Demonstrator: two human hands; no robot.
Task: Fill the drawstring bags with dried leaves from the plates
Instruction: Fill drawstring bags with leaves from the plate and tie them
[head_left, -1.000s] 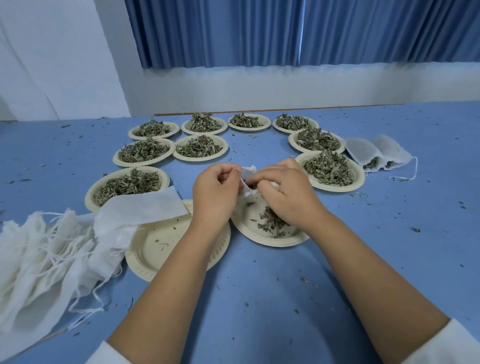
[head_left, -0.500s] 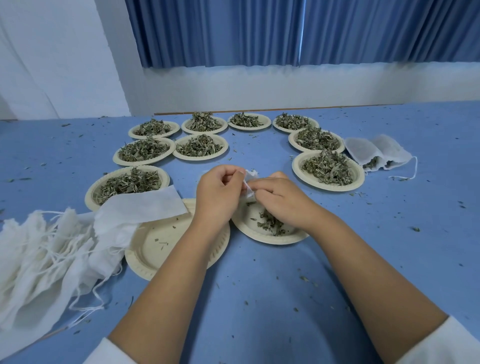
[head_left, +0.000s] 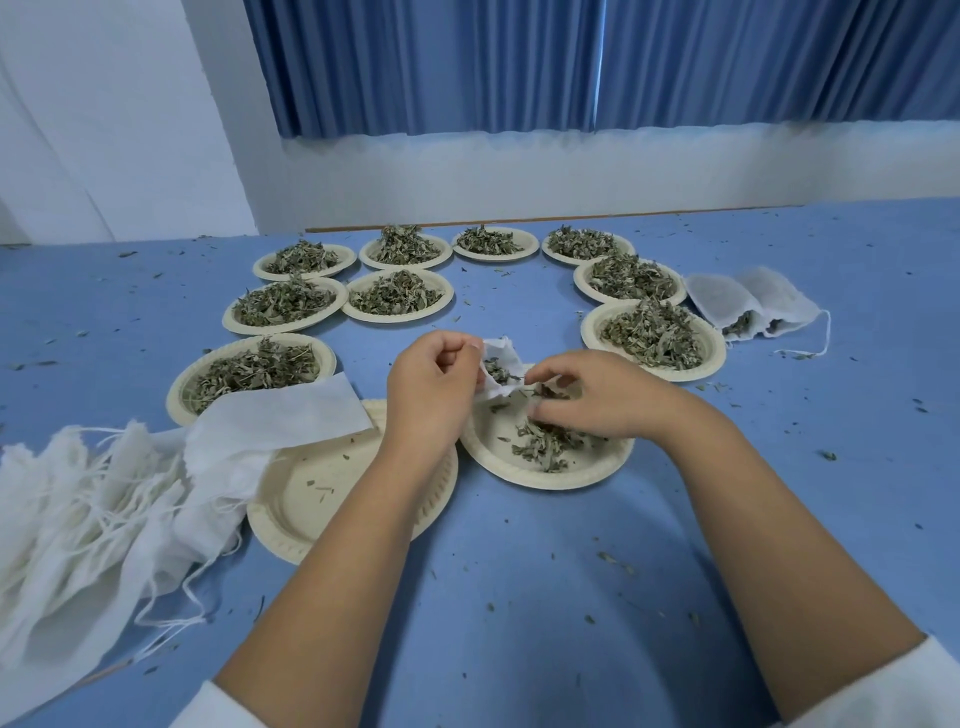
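Between the two hands, over a shallow, ridged paper plate (head_left: 587, 470), a thin white gauzy drawstring bag (head_left: 500, 366) gapes, crumpled. The left hand (head_left: 434, 387) pinches its rim in curled fingers. The right hand (head_left: 597, 397), fingers curled, pinches crinkled grey-green dried leaves (head_left: 545, 444) at the bag's mouth. Left of the left hand lies a limp heap of empty bags (head_left: 78, 509); beyond the right hand sit heaped plates (head_left: 711, 358).

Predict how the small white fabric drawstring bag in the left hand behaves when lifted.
Probably floppy: the small white fabric drawstring bag crumples where the left hand pinches it. Likely light: few dried leaves inside. Open mouth might spill them.
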